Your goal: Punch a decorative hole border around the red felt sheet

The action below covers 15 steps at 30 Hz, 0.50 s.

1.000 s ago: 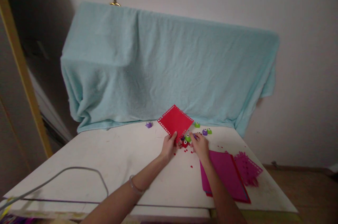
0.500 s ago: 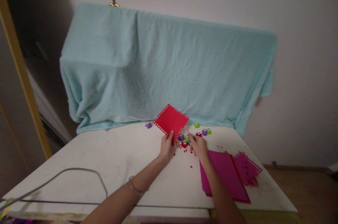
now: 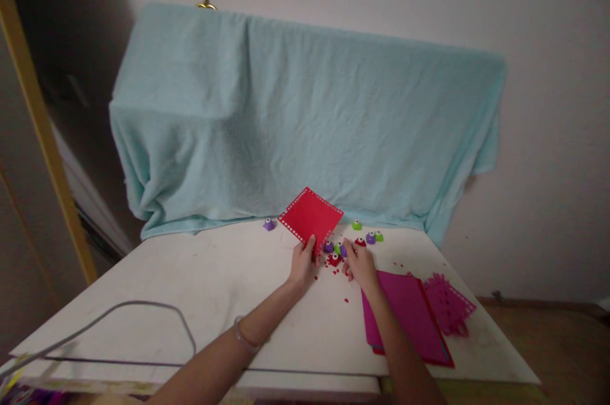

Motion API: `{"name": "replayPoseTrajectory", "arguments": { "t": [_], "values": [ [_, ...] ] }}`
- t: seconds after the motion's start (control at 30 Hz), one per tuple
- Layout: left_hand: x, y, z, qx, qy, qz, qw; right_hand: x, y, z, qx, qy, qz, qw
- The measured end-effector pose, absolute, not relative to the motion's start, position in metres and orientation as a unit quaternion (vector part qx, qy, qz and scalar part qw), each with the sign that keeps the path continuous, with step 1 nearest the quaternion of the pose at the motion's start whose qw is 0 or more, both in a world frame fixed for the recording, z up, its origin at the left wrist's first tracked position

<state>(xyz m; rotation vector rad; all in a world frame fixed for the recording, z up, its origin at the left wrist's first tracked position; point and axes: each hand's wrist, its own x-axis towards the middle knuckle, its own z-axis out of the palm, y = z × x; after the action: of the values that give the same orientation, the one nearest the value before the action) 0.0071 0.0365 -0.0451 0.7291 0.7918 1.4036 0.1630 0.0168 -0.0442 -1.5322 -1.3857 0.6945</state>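
Overhead, the head camera looks down and forward onto a white, scuffed tabletop [image 3: 190, 278] backed by a pale blue towel draped over something tall [image 3: 305, 119].

At centre, the left hand [image 3: 303, 265] pinches the near corner of a square red sheet with punched, lacy edges [image 3: 311, 215]. Thumb and fingers are closed on that corner, and the sheet stands tilted up off the table, pointing toward 12 o'clock.

Just beside it, at 3 o'clock, the right hand [image 3: 361, 263] rests fingers-down among a cluster of small craft punches: a purple one [image 3: 328, 247], a red one [image 3: 334, 259] and a green one [image 3: 378, 236]. The fingers are curled loosely; whether they grip a punch cannot be told.

Tiny red paper scraps [image 3: 345, 299] dot the table near both hands. At 4 o'clock from the right hand lies a stack of magenta sheets [image 3: 405, 316], with a punched magenta piece [image 3: 448, 306] beyond. A lone purple punch [image 3: 269, 224] sits at 10 o'clock from the left hand. A grey cable [image 3: 143, 306] loops at the near left.

Held by one corner only, the red sheet could likely bend, slip or tear at its perforated edge. A sweeping wrist might scatter the punches.
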Motion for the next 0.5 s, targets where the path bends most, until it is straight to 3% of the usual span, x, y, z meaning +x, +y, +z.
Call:
{"name": "replayPoseTrajectory", "arguments": {
  "t": [0.13, 0.33, 0.5],
  "values": [
    [0.006, 0.034, -0.042, 0.337, 0.342, 0.616, 0.625, 0.165, 0.018, -0.045, -0.646, -0.59, 0.22, 0.431],
    [0.007, 0.033, -0.04, 0.323, 0.326, 0.616, 0.64, 0.162, 0.014, -0.03, -0.693, -0.599, -0.049, 0.398],
    [0.008, 0.035, -0.043, 0.31, 0.31, 0.623, 0.648, 0.146, 0.012, -0.026, -0.589, -0.697, -0.074, 0.402]
  ]
}}
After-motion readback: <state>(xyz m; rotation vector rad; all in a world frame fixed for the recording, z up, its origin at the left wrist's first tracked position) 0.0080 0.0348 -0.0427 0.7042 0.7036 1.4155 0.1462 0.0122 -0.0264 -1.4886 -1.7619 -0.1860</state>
